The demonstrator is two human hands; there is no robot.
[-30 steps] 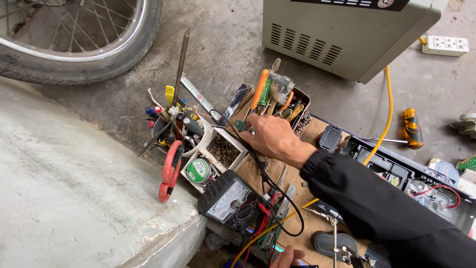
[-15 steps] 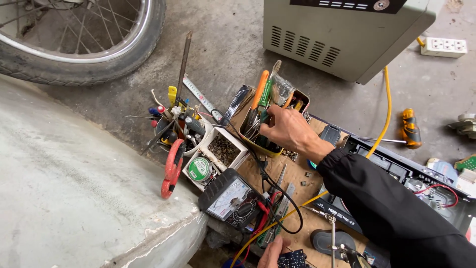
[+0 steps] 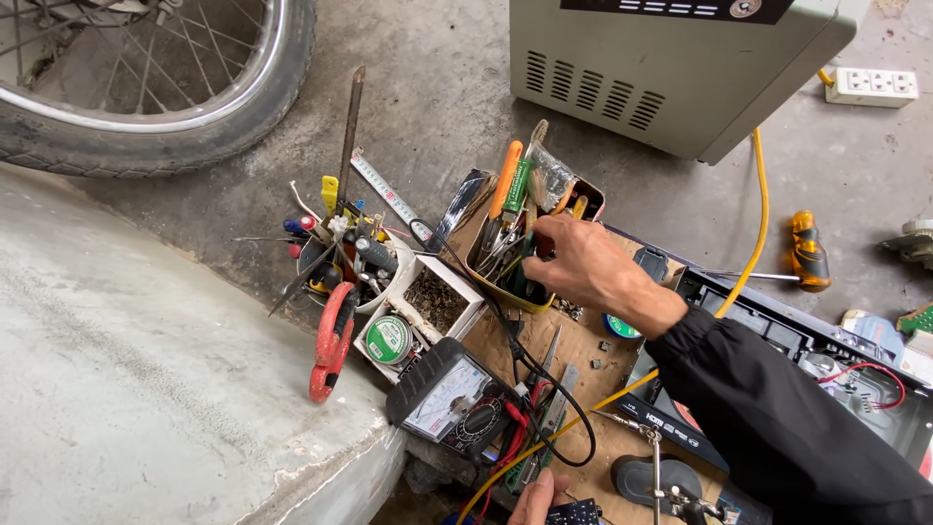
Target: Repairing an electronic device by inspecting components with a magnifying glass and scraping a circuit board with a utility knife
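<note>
Since the earlier frame, our right hand (image 3: pixel 583 264) has shifted from the small box toward the far side and now sits at the yellow tool tin (image 3: pixel 505 272). Its fingers curl loosely into the tin among the tool handles, touching them; we cannot tell whether one is pinched. To do this well, we judge we should part the handles and lift one straight up, so the orange-handled screwdriver (image 3: pixel 504 180) beside it stays put. Our left hand (image 3: pixel 536 496) shows only partly at the near edge; its grip is hidden. Nearer left lie the multimeter (image 3: pixel 442 391) and solder spool (image 3: pixel 388 340).
</note>
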